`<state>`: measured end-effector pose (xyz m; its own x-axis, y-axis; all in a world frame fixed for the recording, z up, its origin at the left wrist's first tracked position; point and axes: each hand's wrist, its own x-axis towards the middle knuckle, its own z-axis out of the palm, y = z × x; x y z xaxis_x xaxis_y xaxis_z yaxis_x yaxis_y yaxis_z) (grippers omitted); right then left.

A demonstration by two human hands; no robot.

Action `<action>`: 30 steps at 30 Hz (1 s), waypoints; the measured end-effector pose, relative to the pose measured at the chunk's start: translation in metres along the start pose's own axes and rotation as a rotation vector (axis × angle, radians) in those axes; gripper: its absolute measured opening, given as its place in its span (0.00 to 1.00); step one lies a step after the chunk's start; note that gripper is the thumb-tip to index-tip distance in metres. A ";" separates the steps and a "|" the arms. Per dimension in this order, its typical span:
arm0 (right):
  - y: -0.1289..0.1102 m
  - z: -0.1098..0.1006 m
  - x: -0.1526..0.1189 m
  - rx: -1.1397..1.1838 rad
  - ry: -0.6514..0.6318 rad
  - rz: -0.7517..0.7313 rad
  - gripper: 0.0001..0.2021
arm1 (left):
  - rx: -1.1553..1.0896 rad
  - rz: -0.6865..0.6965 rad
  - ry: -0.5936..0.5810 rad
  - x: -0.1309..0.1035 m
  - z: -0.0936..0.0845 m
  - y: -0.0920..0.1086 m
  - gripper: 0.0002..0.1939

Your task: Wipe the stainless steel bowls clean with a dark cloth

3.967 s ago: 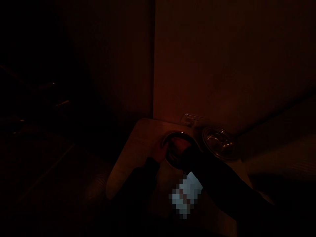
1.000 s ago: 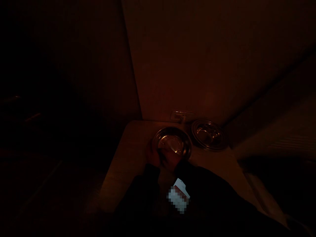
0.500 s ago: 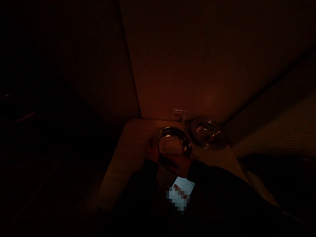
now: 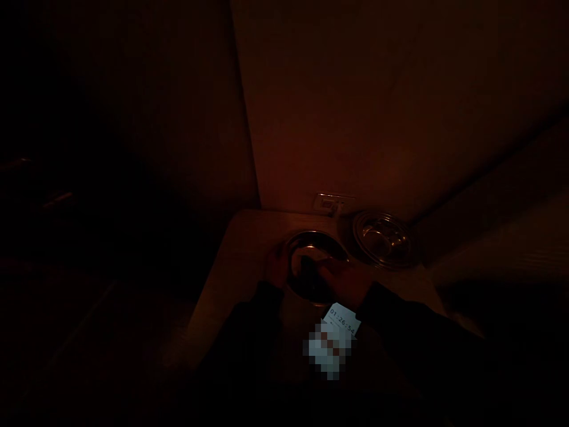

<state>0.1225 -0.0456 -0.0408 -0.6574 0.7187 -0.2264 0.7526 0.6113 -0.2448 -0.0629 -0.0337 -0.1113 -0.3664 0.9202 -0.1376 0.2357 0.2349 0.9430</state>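
Note:
The picture is very dark. A shiny round metal dish [image 4: 315, 235] with a raised rim is between my hands, over the wooden table. My left hand [image 4: 277, 268] is closed on the dish's left rim, its fingers mostly lost in shadow. Over the dish's right side, my right hand [image 4: 349, 280] reaches inward with its fingers pressed on a dark, cloth-like piece [image 4: 308, 271]. That piece lies against the inside of the dish; its exact outline is hard to make out.
More metal dishes [image 4: 384, 242], seemingly stacked, stand at the table's back right. A wall socket [image 4: 333, 203] with a plug sits behind. Near me glows a phone screen [image 4: 341, 320] showing digits. The wooden tabletop [image 4: 249, 231] meets the wall at the back.
My right hand has moved from the dish's near rim up into its middle, with the dark cloth. My left hand stays at the left rim. The view has shifted slightly.

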 end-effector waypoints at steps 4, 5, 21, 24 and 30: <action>-0.007 0.007 -0.001 -0.018 0.032 -0.020 0.19 | -0.021 -0.010 0.011 -0.002 0.000 0.002 0.16; -0.007 0.010 -0.003 -0.011 0.025 -0.038 0.18 | -0.029 -0.011 0.019 -0.002 0.000 0.002 0.16; 0.026 0.032 0.031 0.281 -0.177 -0.220 0.22 | -0.047 -0.001 -0.010 -0.004 -0.002 0.008 0.15; 0.026 0.030 0.029 0.300 -0.200 -0.266 0.18 | -0.028 -0.037 0.024 -0.007 -0.001 0.012 0.14; 0.020 0.023 0.003 0.298 -0.213 -0.221 0.25 | -0.132 -0.078 0.104 -0.004 0.005 0.006 0.14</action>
<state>0.1345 -0.0383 -0.0678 -0.8183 0.4773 -0.3203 0.5695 0.5980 -0.5639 -0.0551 -0.0346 -0.1066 -0.4717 0.8618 -0.1867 0.0847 0.2551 0.9632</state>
